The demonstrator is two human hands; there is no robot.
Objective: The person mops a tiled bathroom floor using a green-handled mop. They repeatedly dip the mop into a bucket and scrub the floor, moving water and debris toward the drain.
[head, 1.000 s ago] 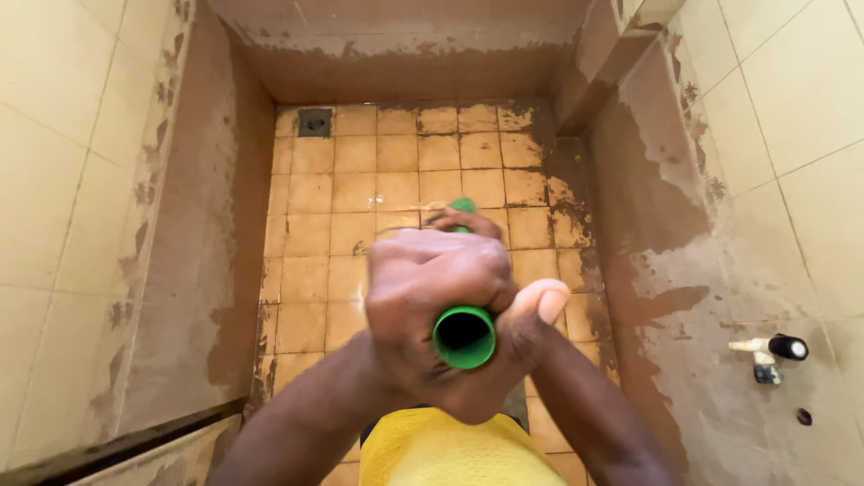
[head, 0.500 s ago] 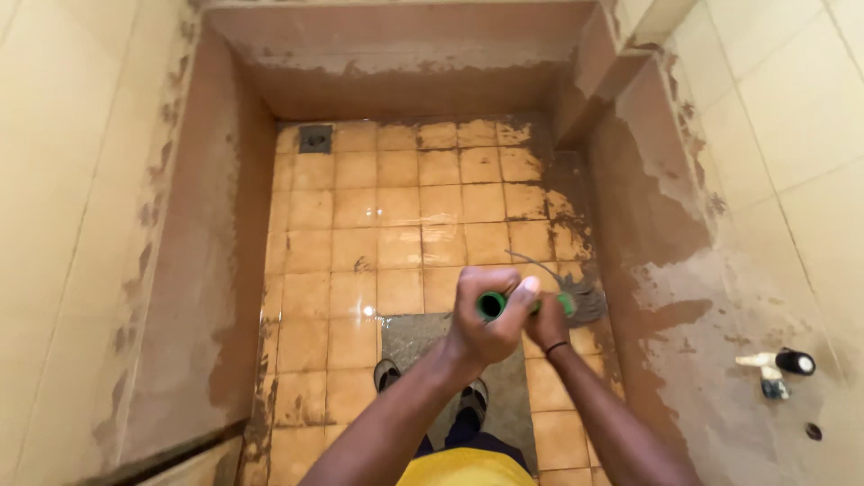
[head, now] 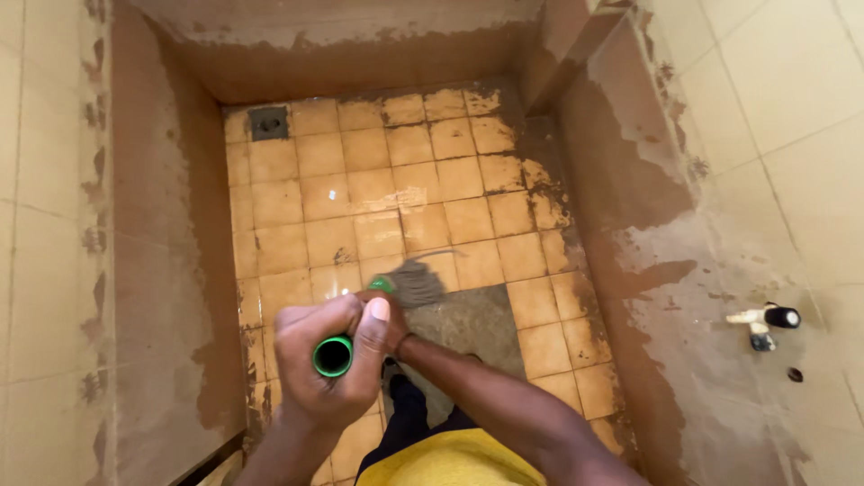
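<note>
- The left hand (head: 328, 364) has its grip clamped round the top end of the green mop handle (head: 333, 356), low and left of centre – thumb laid along the open tube end.
- The right hand (head: 389, 326) grips the same handle just further down, its fingers mostly hidden behind the left hand.
- The grey mop head (head: 416, 283) sits on the wet orange floor tiles (head: 378, 180) near the middle of the frame, beside a bare grey patch (head: 468, 324).
- A square drain (head: 269, 123) lies upper left; a white tap (head: 763, 319) juts from the right wall.
</note>
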